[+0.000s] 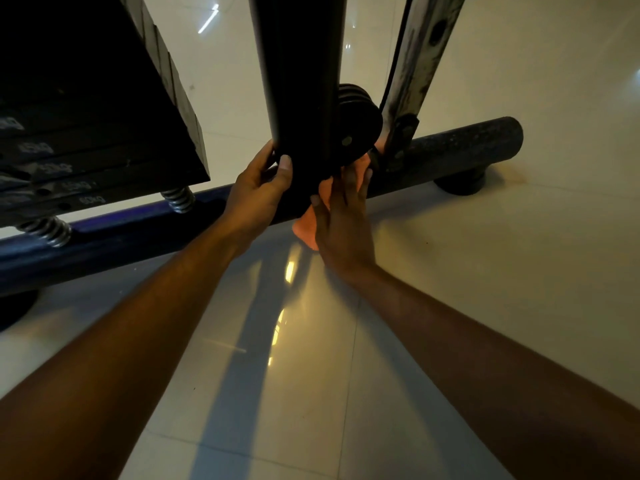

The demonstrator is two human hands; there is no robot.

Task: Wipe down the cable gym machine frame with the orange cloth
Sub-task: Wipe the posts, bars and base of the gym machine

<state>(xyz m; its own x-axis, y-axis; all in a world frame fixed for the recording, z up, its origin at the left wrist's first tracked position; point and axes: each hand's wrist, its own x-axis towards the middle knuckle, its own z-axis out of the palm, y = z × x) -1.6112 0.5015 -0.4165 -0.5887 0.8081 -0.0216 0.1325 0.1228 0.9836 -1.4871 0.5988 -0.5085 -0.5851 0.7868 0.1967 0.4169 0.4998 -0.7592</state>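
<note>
Glossy pale tile floor (467, 306), dim light, streaky reflections. Dark upright post (298, 81) of the cable machine frame drops to a horizontal base tube (460, 147) on round rubber feet (459, 183). Left hand (256, 192) grips the post low down, thumb across the near face, fingers curled round the far-left side. Right hand (341, 209) just right of it, fingers fairly straight, pressing the orange cloth (306, 226) against the post's lower right side. Cloth sits under the right palm and fingers, edges poking out below the thumb and above the fingertips near the pulley (356, 119). Left of the left-hand grip: weight stack (86, 116) on coil springs (178, 199). Right of the cloth: worn silver bar (422, 57) with black cable (398, 53), close beside the pulley
</note>
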